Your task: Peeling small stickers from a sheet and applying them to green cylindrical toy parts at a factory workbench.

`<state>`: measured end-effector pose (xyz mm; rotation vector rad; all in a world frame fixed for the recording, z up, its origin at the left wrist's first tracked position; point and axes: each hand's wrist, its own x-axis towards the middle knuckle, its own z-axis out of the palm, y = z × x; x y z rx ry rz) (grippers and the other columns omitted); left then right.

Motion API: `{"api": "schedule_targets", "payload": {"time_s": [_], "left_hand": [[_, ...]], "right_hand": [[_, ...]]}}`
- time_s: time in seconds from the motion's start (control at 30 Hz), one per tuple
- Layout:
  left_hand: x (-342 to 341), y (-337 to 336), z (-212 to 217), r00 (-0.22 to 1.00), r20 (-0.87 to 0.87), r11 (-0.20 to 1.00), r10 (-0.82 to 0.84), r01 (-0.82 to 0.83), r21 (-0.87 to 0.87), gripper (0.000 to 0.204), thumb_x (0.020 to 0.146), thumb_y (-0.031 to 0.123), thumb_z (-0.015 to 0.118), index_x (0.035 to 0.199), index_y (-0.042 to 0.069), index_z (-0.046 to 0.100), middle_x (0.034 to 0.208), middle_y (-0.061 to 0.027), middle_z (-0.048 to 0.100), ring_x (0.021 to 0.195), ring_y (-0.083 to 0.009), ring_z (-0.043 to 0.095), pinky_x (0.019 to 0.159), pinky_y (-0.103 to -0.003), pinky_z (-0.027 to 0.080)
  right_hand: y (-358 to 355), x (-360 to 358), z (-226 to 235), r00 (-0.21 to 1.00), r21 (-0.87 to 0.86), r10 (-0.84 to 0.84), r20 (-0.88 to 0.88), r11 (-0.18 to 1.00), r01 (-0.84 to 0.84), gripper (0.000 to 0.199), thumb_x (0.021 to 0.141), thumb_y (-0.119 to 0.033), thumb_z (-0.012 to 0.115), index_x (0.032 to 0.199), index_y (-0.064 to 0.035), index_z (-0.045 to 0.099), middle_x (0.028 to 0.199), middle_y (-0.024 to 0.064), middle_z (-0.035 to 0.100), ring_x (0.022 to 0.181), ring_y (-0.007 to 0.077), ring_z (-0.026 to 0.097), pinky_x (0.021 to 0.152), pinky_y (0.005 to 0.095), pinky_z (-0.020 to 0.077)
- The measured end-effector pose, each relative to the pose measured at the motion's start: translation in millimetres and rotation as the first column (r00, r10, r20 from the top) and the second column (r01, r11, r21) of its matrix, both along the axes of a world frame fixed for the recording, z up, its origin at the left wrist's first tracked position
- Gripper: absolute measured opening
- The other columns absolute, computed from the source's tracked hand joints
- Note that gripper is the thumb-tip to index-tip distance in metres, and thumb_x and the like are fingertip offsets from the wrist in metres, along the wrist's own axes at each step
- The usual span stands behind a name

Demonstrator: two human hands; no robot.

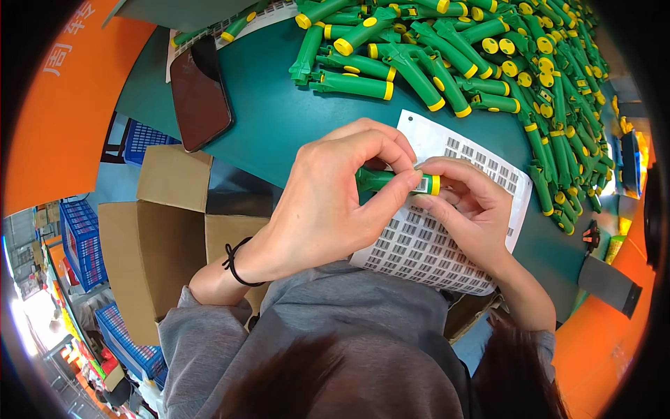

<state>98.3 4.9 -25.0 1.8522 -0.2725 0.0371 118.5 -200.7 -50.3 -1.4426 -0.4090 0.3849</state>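
A green plastic tubular piece [375, 180] with a yellow end cap [435, 185] is held crosswise, cap rightward; a small white rectangular barcode label [422, 185] is seen on its side, just beside the cap.

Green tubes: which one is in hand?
The green tube in the left hand, a pale barcode label near its yellow end, with the right hand beside that end; the other green tubes lie beyond both hands.
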Motion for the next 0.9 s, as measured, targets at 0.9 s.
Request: {"api": "schedule_targets", "payload": {"time_s": [0.9], "left_hand": [[-0.8,4.4,-3.5,0.945,-0.322,0.946,-0.063,-0.046,-0.322,0.016,0.085,0.007,0.072,0.098,0.001,0.065,0.094,-0.0070,0.069,0.088,-0.0099,0.064,0.082,-0.025,0.052]], "right_hand": [[-3.0,-0.6,1.9,0.999,-0.019,0.029,0.039,0.999,-0.028,0.035,0.083,0.010,0.067,0.117,0.0055,0.062,0.120,0.0144,0.060,0.109,0.0196,0.061,0.093,0.0312,0.0548]]}}
